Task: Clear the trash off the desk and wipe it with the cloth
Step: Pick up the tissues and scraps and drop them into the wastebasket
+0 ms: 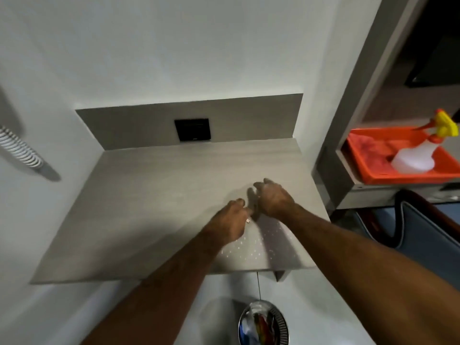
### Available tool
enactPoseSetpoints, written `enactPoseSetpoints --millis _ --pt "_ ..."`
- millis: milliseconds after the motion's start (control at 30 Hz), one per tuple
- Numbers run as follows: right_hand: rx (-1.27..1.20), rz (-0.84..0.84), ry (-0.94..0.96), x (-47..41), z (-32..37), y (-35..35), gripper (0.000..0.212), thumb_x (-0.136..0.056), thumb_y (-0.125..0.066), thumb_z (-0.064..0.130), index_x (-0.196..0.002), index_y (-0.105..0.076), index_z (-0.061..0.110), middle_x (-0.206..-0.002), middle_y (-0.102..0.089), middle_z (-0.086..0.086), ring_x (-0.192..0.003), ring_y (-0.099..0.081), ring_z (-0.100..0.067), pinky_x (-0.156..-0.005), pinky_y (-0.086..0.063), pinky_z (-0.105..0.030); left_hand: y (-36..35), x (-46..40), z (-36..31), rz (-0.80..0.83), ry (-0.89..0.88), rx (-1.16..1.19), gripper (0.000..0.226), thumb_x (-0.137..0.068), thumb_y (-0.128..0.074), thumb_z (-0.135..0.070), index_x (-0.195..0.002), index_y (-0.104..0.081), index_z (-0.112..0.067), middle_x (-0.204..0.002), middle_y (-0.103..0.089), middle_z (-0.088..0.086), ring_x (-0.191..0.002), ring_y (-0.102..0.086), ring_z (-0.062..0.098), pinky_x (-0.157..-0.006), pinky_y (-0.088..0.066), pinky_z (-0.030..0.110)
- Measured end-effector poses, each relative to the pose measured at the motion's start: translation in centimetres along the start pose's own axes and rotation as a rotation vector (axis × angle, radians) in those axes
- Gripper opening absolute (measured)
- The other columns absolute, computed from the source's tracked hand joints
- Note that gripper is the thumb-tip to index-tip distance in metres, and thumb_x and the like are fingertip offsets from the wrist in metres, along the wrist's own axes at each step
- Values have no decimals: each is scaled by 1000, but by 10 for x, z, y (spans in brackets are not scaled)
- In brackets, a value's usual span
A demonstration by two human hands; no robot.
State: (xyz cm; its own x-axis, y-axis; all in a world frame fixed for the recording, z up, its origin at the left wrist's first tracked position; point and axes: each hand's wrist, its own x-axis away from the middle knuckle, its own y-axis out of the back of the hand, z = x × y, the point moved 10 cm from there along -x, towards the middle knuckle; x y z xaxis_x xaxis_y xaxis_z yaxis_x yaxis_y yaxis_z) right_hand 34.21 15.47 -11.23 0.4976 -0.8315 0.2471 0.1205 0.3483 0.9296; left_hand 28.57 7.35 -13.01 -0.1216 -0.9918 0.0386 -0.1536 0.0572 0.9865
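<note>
The grey desk [149, 195] is fixed to the wall. Both of my hands are low over its right middle part, close together. My left hand [232, 220] has its fingers curled, and a tiny pale scrap [248, 221] shows at its fingertips. My right hand [273, 197] is cupped with the fingers bent down and apart, and nothing shows in it. Several small pale crumbs [251, 247] are scattered on the desk just in front of the hands. A reddish cloth [371, 151] lies in the orange tray at the right.
The orange tray [403, 176] sits on a shelf to the right and holds a white spray bottle [414, 158] with a yellow trigger. A round metal bin [263, 324] with trash stands below the desk's front edge. A black wall socket [193, 129] sits behind the desk.
</note>
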Motion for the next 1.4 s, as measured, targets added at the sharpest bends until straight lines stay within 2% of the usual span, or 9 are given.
enactPoseSetpoints --millis 100,233,333,433,500,600,933,1267,1400 --pt "264 144 90 5 8 -33 17 -83 -68 16 -99 -73 11 -104 -71 -11 -94 -68 -29 -84 -60 -40 -24 -5 7 52 -36 -89 32 -88 -53 1 -108 -71 -15 -108 -61 11 -104 -57 28 -87 -52 36" --pt "442 -5 137 18 15 -34 16 -92 -58 13 -98 -71 6 -94 -71 -11 -88 -67 -27 -76 -61 -38 -21 1 14 6 52 -37 24 -92 -50 -6 -104 -69 -12 -110 -64 11 -105 -59 28 -90 -51 35" --pt "123 -117 48 38 2 -25 12 -90 -65 16 -93 -73 8 -89 -71 -10 -82 -69 -25 -77 -61 -37 17 29 18 -279 250 149 22 -96 -49 -15 -99 -70 -10 -101 -67 13 -94 -63 30 -85 -54 38" --pt "-284 -432 48 103 -15 -22 6 -87 -69 14 -88 -75 12 -91 -75 -5 -83 -69 -20 -79 -57 -30 40 96 -4 -668 310 307 13 -92 -59 -11 -95 -72 -8 -89 -68 11 -79 -64 26 -72 -55 36" --pt "-404 -581 83 161 -23 -45 15 -79 -74 7 -91 -77 17 -96 -76 1 -89 -68 -13 -82 -53 -22 22 141 -25 -752 303 422 14 -92 -60 -15 -98 -71 -10 -91 -68 7 -77 -64 19 -71 -54 28" --pt "-503 -602 25 216 -47 -124 19 -75 -72 7 -91 -79 14 -100 -76 -1 -93 -68 -14 -85 -53 -25 -60 178 -47 -613 374 528 16 -90 -62 -18 -99 -74 -13 -95 -69 3 -78 -68 16 -72 -56 26" --pt "-540 -54 -368 219 -143 -404 14 -78 -70 18 -81 -79 8 -85 -75 -15 -79 -70 -32 -70 -55 -33 -387 231 -44 100 823 698 13 -86 -68 -13 -92 -78 -7 -90 -79 14 -88 -72 30 -79 -54 30" --pt "-564 157 -481 204 -198 -532 25 -80 -68 10 -102 -77 17 -106 -77 -10 -98 -71 -31 -92 -56 -34 -485 194 -55 287 749 567 15 -87 -55 -7 -86 -69 0 -95 -74 23 -92 -67 39 -67 -45 33" --pt "-666 42 -560 219 -207 -506 29 -77 -62 0 -95 -78 17 -95 -78 -7 -89 -71 -26 -82 -57 -29 -450 182 -76 248 647 580 21 -90 -49 -4 -102 -66 0 -105 -73 23 -100 -66 39 -79 -52 36"
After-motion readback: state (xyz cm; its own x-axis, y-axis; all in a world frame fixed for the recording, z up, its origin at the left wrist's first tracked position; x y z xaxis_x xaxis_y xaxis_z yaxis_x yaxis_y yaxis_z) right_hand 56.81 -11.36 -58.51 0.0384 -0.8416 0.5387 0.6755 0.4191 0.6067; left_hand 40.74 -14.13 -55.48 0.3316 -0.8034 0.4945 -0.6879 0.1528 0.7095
